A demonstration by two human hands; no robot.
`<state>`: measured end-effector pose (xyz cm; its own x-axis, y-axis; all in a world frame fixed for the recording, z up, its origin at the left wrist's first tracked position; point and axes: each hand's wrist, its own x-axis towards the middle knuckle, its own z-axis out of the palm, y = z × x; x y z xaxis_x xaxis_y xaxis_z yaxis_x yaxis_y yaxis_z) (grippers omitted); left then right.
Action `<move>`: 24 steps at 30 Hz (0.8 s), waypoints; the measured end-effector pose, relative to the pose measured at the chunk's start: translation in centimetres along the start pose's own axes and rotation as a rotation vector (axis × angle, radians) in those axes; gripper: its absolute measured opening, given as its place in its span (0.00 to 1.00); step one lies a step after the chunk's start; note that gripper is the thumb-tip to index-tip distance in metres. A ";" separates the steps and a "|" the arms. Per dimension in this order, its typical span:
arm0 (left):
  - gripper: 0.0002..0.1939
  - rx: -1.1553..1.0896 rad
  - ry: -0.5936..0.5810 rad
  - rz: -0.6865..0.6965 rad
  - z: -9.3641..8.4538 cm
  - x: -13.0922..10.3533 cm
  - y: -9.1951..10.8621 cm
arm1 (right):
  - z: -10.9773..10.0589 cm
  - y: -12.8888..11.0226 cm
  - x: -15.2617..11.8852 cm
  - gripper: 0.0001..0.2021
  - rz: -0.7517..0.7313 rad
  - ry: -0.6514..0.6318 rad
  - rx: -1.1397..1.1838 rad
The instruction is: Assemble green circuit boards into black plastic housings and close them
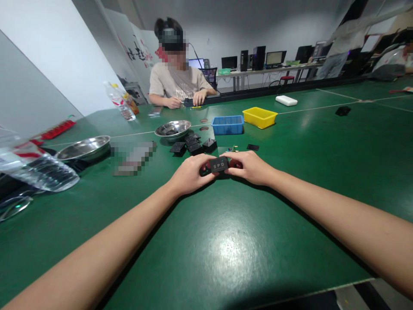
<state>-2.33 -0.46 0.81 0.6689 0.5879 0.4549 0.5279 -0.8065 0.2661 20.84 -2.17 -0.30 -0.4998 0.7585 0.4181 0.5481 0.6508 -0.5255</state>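
Note:
Between my two hands is a small black box [220,165] with the letters "SPD" on the side facing me. My left hand [192,173] grips its left end between thumb and fingers. The right end is pinched the same way by my right hand [250,167]. Just beyond my hands lie several black plastic housings [194,145], piled loosely together. A small circuit board with wires [232,149] and a flat black piece [253,147] rest behind my right hand.
Farther back stand a metal bowl [173,129], a blue basket [227,125] and a yellow basket [260,117]. A steel dish [84,148] and a water bottle [41,165] are at left. Across the green table [206,241] sits a person [179,79] handling a dark part.

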 end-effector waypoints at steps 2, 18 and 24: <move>0.14 -0.014 0.003 -0.009 0.0 0.0 0.0 | 0.0 0.1 0.0 0.17 0.008 0.000 -0.009; 0.16 -0.017 0.083 -0.045 0.1 -0.2 -0.4 | -0.8 1.6 0.1 0.17 0.082 0.286 -0.103; 0.15 -0.035 0.109 -0.046 0.2 -0.2 -0.6 | -1.5 3.4 0.1 0.23 0.186 0.300 -0.192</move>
<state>-2.70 -0.10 0.39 0.5825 0.6152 0.5311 0.5366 -0.7819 0.3172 23.68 0.16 -0.99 -0.1776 0.8216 0.5417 0.7404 0.4742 -0.4764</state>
